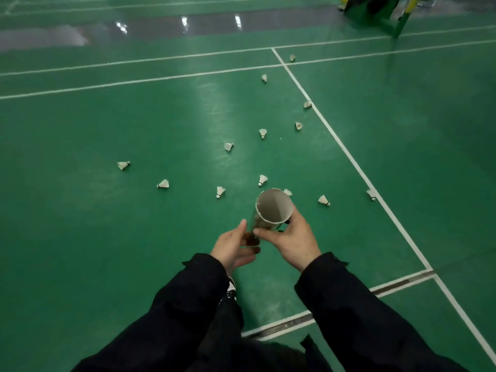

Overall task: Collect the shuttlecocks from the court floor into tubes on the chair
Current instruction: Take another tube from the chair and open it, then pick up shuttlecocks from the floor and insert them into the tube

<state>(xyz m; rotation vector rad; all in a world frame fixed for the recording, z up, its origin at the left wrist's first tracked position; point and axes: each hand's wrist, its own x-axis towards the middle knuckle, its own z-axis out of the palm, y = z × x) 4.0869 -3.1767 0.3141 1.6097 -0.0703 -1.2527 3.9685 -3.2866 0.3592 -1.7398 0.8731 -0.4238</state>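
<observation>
An open cardboard shuttlecock tube (273, 206) points its mouth up at me, and its inside looks empty. My right hand (291, 238) grips the tube near its top. My left hand (233, 247) holds the blurred lower end of the tube with thumb and fingers curled round it. Several white shuttlecocks lie scattered on the green court floor ahead, among them one (262, 180) just beyond the tube, one (220, 191) to its left and one (324, 200) to its right. The chair is not clearly in view.
White court lines (349, 157) cross the floor and run diagonally on the right. A green and yellow stand (375, 12) sits at the far top right. My dark trouser leg and shoe (230, 288) show below my hands.
</observation>
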